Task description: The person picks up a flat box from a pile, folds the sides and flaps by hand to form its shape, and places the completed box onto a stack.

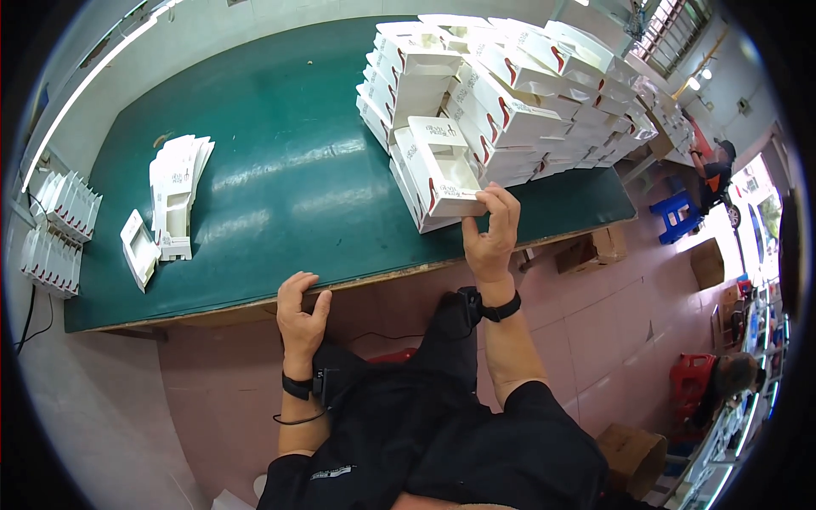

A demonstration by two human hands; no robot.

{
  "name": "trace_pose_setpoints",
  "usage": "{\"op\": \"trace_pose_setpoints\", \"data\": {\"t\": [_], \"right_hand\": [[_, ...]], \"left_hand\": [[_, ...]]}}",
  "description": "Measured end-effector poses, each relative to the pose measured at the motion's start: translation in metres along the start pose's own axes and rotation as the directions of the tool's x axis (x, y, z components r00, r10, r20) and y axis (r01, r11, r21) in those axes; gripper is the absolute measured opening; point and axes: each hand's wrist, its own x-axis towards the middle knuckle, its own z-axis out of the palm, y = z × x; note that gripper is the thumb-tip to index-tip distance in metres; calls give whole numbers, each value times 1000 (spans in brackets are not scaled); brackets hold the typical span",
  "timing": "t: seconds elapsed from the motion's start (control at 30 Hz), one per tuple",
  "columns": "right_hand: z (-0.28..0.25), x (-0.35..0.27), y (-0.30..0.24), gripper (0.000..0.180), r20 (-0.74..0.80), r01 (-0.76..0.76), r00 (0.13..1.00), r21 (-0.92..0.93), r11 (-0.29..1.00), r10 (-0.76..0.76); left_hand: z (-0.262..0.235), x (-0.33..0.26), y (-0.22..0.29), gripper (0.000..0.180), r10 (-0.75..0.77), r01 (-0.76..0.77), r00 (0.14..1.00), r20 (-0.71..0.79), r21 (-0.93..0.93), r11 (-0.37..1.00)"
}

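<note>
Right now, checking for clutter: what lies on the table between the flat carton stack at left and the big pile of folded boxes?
Head view: only bare green table between the flat carton stack and the folded boxes.

A black garment with short sleeves is worn, the forearms left bare. A black band is strapped at each wrist, below the left hand (299, 313) and right hand (490, 234); a thin cable seems attached to the left one.

white folded carton (446, 170), atop stack, table edge

My right hand (490, 236) pinches the near corner of a folded white box (446, 166) on the stack (510, 93); my left hand (300, 310) rests on the green table's (280, 170) edge
</note>
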Motion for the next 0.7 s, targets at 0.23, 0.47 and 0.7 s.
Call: {"op": "trace_pose_setpoints", "data": {"t": [0.23,0.47,0.7], "right_hand": [[3,-12,3,52,61,-53,997,-55,997,56],[2,-13,-2,51,86,-98,991,-58,994,103],[11,-7,3,46,39,-101,994,-101,990,105]], "left_hand": [[2,-1,2,30,-10,10,1000,-10,19,1000],[3,-1,2,30,-14,14,1000,-5,18,1000],[2,0,3,29,-22,22,1000,-9,13,1000]]}}
